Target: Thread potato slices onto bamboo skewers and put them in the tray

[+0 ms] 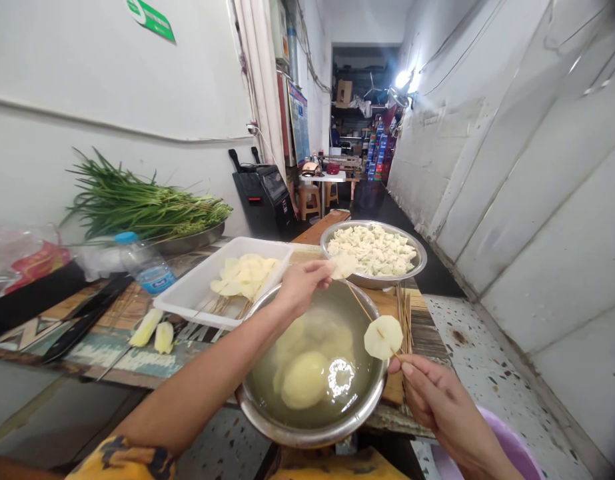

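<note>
My left hand (302, 283) pinches a thin potato slice (343, 265) above a steel bowl (267, 423) of water with potato slices sunk in it. My right hand (432, 393) is closed on a thin bamboo skewer (360, 303) that slants up toward the left hand. A round potato slice (383, 337) sits threaded on the skewer just above my right fingers. The slice in my left hand is at the skewer's far tip.
A white tray (187, 293) with potato slices and skewers lies left of the bowl. A steel bowl of cauliflower (374, 250) stands behind. Loose skewers (404, 313), a water bottle (147, 267), green chives (142, 207), knives (82, 317) and a pink basin (507, 447) are around.
</note>
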A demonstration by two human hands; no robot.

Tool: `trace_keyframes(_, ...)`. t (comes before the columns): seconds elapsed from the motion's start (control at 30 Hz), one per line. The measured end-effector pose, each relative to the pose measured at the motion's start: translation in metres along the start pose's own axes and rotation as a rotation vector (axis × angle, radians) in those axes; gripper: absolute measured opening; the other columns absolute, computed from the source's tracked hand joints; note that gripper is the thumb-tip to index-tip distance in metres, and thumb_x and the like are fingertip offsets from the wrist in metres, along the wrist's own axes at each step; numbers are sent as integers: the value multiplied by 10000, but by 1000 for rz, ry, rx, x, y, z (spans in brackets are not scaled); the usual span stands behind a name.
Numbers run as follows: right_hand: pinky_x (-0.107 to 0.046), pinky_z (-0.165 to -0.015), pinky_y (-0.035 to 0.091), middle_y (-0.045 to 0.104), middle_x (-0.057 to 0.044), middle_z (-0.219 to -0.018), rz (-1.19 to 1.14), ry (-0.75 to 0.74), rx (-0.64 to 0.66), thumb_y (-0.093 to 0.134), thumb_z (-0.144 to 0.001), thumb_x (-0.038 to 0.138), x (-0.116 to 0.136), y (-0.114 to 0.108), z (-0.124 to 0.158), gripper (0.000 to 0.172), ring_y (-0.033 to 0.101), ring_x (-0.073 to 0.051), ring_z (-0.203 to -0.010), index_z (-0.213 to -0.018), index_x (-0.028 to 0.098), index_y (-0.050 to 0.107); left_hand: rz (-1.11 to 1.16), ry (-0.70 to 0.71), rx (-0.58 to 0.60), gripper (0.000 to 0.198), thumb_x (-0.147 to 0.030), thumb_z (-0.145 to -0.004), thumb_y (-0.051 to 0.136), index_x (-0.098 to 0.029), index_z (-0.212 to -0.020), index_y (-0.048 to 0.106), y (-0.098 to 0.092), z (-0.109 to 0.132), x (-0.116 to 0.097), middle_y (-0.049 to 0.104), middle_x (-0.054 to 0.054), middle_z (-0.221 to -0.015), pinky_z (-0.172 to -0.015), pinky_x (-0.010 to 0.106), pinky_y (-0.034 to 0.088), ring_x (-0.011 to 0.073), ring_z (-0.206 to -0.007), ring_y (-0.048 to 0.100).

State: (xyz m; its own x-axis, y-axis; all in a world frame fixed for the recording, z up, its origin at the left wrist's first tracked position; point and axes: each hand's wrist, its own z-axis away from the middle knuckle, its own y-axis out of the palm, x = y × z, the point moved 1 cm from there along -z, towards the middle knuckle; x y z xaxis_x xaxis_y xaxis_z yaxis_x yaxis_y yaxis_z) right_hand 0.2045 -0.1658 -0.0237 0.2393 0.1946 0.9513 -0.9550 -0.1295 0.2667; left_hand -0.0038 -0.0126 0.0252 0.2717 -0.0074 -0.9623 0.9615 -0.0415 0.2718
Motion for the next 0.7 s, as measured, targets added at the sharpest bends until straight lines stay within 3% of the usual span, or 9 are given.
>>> trace_keyframes(0.33,-167,-336,94,216,130,-401,-158,116,65,622,-776,441,3,4,0,304,112,-17,-346,-811,141,588,24,63,-38,217,-246,-560,752,-122,-703,645,4,6,-2,596,-8,-614,-531,211,393,62,-518,493)
trace_keyframes(0.6,-172,-344,92,220,129,-408,-60,33,-22,601,-781,455,1,15,-3,311,120,-28,-361,-818,149,565,-14,85,-51,218,-255,-556,751,-122,-693,647,7,7,4,620,4,-623,-528,224,400,72,-516,503)
trace_keyframes(0.7,-179,-350,107,205,129,-417,7,-15,-63,568,-796,464,1,18,-11,314,114,-38,-374,-824,151,567,-46,63,-5,229,-260,-556,752,-112,-694,644,9,9,6,618,13,-617,-525,227,403,77,-514,507)
